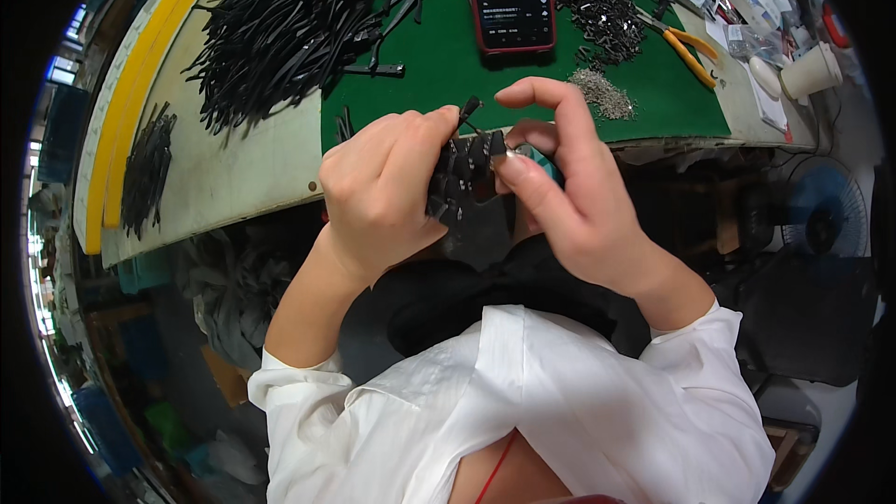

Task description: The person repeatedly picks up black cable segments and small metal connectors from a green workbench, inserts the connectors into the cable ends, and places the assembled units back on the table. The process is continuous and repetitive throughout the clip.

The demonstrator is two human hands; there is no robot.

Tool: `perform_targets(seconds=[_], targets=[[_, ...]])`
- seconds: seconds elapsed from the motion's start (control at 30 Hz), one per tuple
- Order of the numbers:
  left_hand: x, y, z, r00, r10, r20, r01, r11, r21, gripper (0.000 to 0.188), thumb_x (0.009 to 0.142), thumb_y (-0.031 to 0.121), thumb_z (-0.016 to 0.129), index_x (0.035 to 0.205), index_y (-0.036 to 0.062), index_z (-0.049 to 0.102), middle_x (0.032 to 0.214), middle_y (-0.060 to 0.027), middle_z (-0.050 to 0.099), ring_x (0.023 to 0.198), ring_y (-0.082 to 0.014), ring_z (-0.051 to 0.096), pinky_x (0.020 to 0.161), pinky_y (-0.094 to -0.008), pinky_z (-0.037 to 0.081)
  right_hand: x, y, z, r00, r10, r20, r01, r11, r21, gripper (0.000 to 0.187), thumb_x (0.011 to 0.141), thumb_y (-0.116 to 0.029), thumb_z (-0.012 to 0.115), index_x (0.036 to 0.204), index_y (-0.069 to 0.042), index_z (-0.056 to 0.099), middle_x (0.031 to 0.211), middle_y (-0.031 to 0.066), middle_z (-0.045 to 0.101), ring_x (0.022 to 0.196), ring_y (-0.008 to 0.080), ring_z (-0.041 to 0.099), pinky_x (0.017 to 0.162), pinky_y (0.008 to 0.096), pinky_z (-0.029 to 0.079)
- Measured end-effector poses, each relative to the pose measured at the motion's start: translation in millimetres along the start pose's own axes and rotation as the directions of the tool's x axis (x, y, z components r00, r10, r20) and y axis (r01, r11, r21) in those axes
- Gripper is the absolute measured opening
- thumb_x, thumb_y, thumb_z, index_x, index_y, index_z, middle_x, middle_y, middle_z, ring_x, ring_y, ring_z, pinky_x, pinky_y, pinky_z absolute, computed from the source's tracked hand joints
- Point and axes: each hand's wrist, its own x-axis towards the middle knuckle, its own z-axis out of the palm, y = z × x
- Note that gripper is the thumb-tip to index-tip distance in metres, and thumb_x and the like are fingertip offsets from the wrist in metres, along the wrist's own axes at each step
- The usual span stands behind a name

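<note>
In front of my body, just off the table's near edge, my left hand (pixel 381 173) is closed round a bunch of short black straps (pixel 459 166) with small shiny bits along them. My right hand (pixel 586 191) meets the right end of the bunch. Its thumb tip presses toward the fingers behind, while the index finger arches above. Something small and silvery shows at the thumb tip, but its kind is unclear.
A green mat (pixel 439 65) holds a phone (pixel 511 0), a heap of small black parts (pixel 602 9), tiny silvery pieces (pixel 605 95) and orange-handled pliers (pixel 686 51). Left lie a big pile of black straps (pixel 271 28) and yellow bars (pixel 140 84). A white cup (pixel 810 70) stands right.
</note>
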Motion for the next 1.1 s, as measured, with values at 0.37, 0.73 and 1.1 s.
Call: perform_targets(seconds=[0.37, 0.73, 1.1], targets=[[-61.2, -107.2, -102.2, 0.724, -0.575, -0.381, 0.689, 0.627, 0.364, 0.025, 0.083, 0.014, 0.076, 0.103, 0.0028, 0.066, 0.077, -0.0167, 0.07, 0.069, -0.0345, 0.07, 0.062, -0.0399, 0.052, 0.7, 10.7, 9.0, 0.979, 0.114, 0.168, -0.061, 0.955, -0.291, 0.058, 0.086, -0.016, 0.071, 0.135, -0.009, 0.043, 0.083, 0.0126, 0.065, 0.071, 0.0301, 0.067, 0.067, 0.0346, 0.051], [-129.9, -261.2, -177.2, 0.598, -0.761, -0.251, 0.57, 0.183, 0.801, 0.065, 0.078, 0.066, 0.068, 0.086, 0.002, 0.059, 0.082, -0.0199, 0.067, 0.078, -0.0411, 0.066, 0.066, -0.0481, 0.053, -1.1, 21.2, 3.3, 0.918, 0.369, 0.144, -0.358, 0.929, -0.098, 0.047, 0.09, -0.005, 0.063, 0.135, -0.009, 0.047, 0.088, 0.0006, 0.056, 0.06, 0.0016, 0.048, 0.047, 0.0157, 0.036], [-157.2, -381.7, -201.9, 0.757, -0.591, -0.28, 0.363, 0.024, 0.931, 0.079, 0.086, 0.068, 0.057, 0.136, 0.0068, 0.051, 0.135, -0.0131, 0.054, 0.129, -0.031, 0.049, 0.1, -0.0499, 0.041, 12.8, 14.6, 0.5, 0.914, 0.366, 0.173, -0.328, 0.92, -0.215, 0.044, 0.091, -0.017, 0.067, 0.13, -0.007, 0.049, 0.087, 0.0061, 0.059, 0.075, 0.0148, 0.056, 0.07, 0.0287, 0.046]])
